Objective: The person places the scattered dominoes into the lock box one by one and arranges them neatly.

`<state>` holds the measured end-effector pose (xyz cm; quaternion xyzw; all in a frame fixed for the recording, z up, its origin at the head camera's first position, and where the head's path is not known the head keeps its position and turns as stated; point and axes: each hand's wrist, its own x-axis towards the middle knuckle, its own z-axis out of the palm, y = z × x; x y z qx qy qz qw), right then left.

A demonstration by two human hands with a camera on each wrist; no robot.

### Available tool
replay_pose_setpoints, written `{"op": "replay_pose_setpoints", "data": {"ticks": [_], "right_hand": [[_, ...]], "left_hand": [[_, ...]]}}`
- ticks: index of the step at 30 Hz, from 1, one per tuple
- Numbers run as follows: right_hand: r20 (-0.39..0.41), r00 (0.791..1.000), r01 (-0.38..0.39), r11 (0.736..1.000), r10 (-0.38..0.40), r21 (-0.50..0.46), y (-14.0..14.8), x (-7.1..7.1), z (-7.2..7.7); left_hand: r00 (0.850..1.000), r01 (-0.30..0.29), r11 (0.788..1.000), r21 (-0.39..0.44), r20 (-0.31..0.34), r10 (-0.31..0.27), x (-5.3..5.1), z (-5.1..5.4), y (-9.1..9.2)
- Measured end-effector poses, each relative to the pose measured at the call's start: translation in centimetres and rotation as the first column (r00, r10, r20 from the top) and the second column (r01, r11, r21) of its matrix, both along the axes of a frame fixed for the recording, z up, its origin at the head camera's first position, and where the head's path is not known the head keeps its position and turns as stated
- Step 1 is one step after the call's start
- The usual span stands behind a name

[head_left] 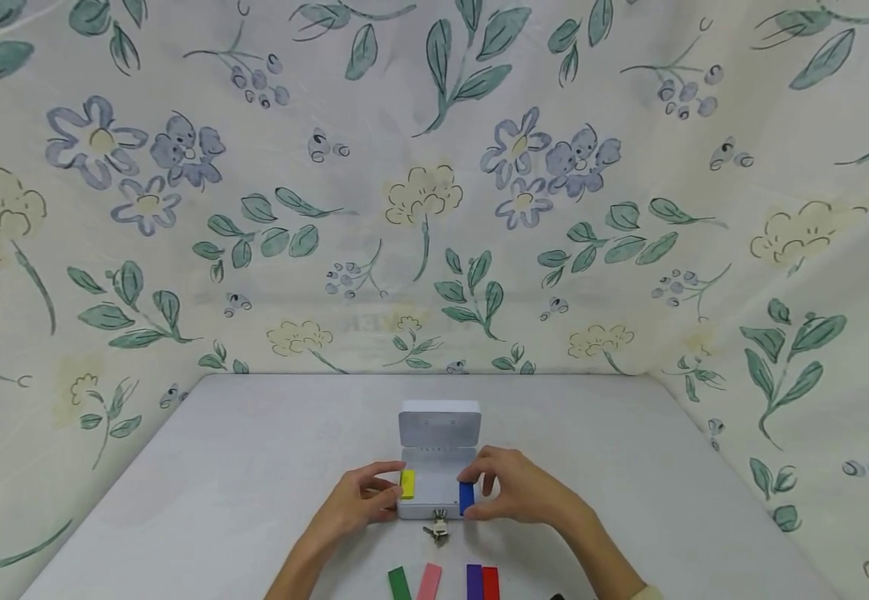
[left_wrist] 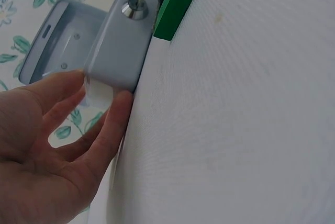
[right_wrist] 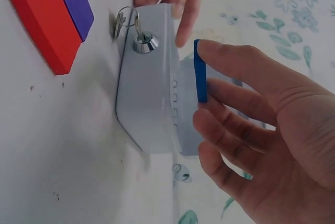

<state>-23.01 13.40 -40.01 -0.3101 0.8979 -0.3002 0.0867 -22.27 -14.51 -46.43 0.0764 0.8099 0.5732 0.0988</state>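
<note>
A small light-grey metal cash box (head_left: pixel 427 510) stands on the table with its lid (head_left: pixel 440 428) raised at the back. Keys (head_left: pixel 437 532) hang from the lock on its front. Inside, along the left wall, lies a yellow block (head_left: pixel 407 484). My left hand (head_left: pixel 359 502) holds the box at its left side, thumb and fingertips against the casing. Above the box's right side, my right hand (head_left: pixel 520 492) pinches a thin blue block (right_wrist: pixel 201 72) between thumb and fingers. In the right wrist view the block stands on edge, above the box's rim.
In front of the box lie a green block (head_left: pixel 399 583), a pink block (head_left: pixel 430 582), a purple block (head_left: pixel 474 582) and a red block (head_left: pixel 490 583); the last two lie side by side. A small dark object (head_left: pixel 557 597) shows at the bottom edge. Floral cloth (head_left: pixel 434 250) hangs behind the white table (head_left: pixel 269 450).
</note>
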Motion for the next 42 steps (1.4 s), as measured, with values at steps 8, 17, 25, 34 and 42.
{"op": "replay_pose_setpoints", "data": {"ticks": [8, 17, 25, 34, 42], "right_hand": [[0.021, 1.000, -0.011, 1.000, 0.011, 0.005, -0.8, -0.6, -0.3], [-0.011, 1.000, -0.005, 1.000, 0.005, 0.016, -1.4, -0.8, -0.5], [0.000, 1.000, -0.016, 1.000, 0.016, 0.015, -1.8, -1.1, -0.4], [0.013, 0.999, -0.032, 0.999, 0.032, 0.010, -2.4, -1.4, -0.5], [0.028, 0.999, -0.033, 0.999, 0.032, 0.012, -3.1, -1.6, -0.4]], "left_hand": [[1.000, 0.000, 1.000, -0.006, 0.002, 0.000, 0.1, 0.0, -0.2], [1.000, -0.008, 1.000, -0.018, 0.006, 0.008, 0.2, 0.1, -0.1], [1.000, -0.004, 1.000, -0.016, 0.004, 0.004, 0.1, 0.1, 0.0], [1.000, 0.007, 1.000, 0.000, 0.003, -0.007, 0.1, 0.1, -0.1], [1.000, 0.000, 1.000, -0.018, -0.001, 0.000, 0.0, 0.1, 0.0]]}}
